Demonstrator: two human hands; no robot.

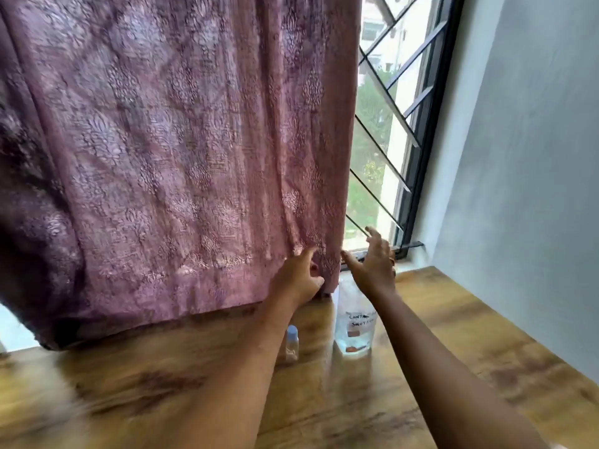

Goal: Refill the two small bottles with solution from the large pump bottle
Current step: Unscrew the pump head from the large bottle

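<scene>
A large clear bottle (356,328) with a handwritten white label stands on the wooden table (437,335); its top is hidden behind my right hand. To its left stands one small bottle (291,343) with a pale blue cap, partly behind my left forearm. I see no second small bottle. My left hand (299,277) pinches the lower right corner of the mauve curtain (178,157). My right hand (372,264) hovers above the large bottle, fingers spread, holding nothing.
The patterned curtain hangs over most of the window and down to the table's far edge. A black diagonal window grille (398,124) shows at the right of it. A grey wall (525,157) borders the table on the right.
</scene>
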